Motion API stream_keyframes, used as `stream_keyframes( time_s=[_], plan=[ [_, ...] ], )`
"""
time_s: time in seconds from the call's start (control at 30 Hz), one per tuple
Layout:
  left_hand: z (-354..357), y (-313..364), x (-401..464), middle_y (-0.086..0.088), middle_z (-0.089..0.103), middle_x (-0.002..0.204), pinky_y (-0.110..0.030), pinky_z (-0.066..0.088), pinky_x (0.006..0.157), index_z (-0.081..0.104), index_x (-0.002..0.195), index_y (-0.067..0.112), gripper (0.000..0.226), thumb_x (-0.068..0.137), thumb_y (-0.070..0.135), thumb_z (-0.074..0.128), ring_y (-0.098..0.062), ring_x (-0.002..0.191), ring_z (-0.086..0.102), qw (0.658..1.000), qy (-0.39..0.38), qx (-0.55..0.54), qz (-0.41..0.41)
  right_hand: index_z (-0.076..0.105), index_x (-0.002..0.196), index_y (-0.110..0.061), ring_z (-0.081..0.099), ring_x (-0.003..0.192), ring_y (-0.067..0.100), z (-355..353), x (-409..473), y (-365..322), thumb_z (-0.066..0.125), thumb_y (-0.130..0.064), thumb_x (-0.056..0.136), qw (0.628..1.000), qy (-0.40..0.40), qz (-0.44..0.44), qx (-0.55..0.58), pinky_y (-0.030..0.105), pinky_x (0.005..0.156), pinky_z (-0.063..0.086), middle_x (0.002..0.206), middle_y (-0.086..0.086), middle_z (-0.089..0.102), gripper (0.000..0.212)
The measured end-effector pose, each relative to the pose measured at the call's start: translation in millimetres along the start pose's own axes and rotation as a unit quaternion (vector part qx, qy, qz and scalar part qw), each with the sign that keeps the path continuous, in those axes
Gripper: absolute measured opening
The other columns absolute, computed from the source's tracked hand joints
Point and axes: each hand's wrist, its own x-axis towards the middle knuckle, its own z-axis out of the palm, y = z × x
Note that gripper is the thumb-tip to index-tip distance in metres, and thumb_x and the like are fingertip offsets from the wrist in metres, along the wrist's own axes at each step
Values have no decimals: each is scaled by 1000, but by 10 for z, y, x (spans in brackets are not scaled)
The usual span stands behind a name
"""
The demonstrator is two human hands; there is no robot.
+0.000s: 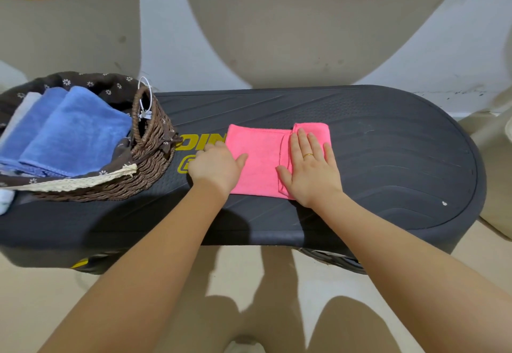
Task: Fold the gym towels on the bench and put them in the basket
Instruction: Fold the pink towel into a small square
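Head view: a bright pink microfibre towel [259, 163], partly folded, lies flat mid-way along the dark grey ribbed plastic counter [388, 164]. Right hand [311, 170] presses it, fingers straight and spread. Left hand [217, 165] rests on its left edge, thumb out. Beside them stands a brown woven wicker basket [151, 159] holding 2 folded blue towels [69, 136].
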Motion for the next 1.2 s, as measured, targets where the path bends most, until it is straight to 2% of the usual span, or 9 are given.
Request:
stream_keyframes(
  time_s=[0.17,0.3,0.43,0.53,0.67,0.77,0.87,1.07,1.2],
  plan=[
    [-21,-55,23,-18,54,126,-40,42,86,43,126,2,57,92,47,46,-35,118,49,997,-33,-60,-25,-7,149,-10,-8,147,23,18,2,-8,22,-51,96,1000,0,8,4,43,118,-5,159,6,-7,73],
    [-111,-26,41,-15,59,100,-31,38,69,56,103,1,30,86,26,59,-30,89,55,951,-119,-283,-32,-8,149,-10,-9,147,23,-4,18,-5,23,-51,96,1000,-8,9,8,44,118,-5,159,6,-9,74],
    [-285,227,-95,4,48,66,-28,28,51,43,64,17,23,82,11,57,-15,64,44,931,-44,-360,53,-7,149,-9,-9,147,23,-35,24,-1,29,-50,95,999,-29,4,33,44,118,-3,159,6,-9,77],
    [-353,492,-205,8,48,68,-27,23,51,44,70,17,18,82,13,57,-15,67,46,927,-11,-361,100,13,149,-8,6,146,21,-80,88,104,35,-41,96,988,-47,-21,145,45,119,2,158,9,9,66],
    [-231,752,-287,-8,64,90,-31,31,63,48,82,15,9,83,14,56,-27,87,57,932,-2,-338,130,58,120,-1,53,112,22,-249,116,372,38,-9,93,816,11,56,575,36,102,38,126,14,59,35],
    [-100,926,-347,-10,65,97,-33,39,69,52,88,14,5,83,13,53,-31,94,57,936,0,-321,141,66,95,1,56,83,14,-344,105,499,37,-20,97,747,15,101,657,27,80,44,91,6,65,36],
    [35,1107,-424,-7,63,108,-34,42,74,53,107,12,21,87,15,50,-29,100,57,947,-9,-266,183,43,63,-12,35,68,19,-398,143,539,46,-30,95,765,18,120,633,31,65,31,66,5,38,36],
    [125,1094,-452,-5,64,88,-37,44,67,49,99,11,18,96,27,41,-27,82,59,923,-2,-284,260,34,59,-15,41,65,20,-416,309,605,61,-24,85,919,48,126,370,25,48,27,60,-2,40,38],
    [125,970,-355,0,50,90,-33,40,71,52,108,8,17,94,14,44,-24,81,51,907,24,-329,264,30,60,-17,42,74,24,-288,377,675,56,-27,90,936,62,131,321,31,52,25,62,-3,38,40]
  ],
)
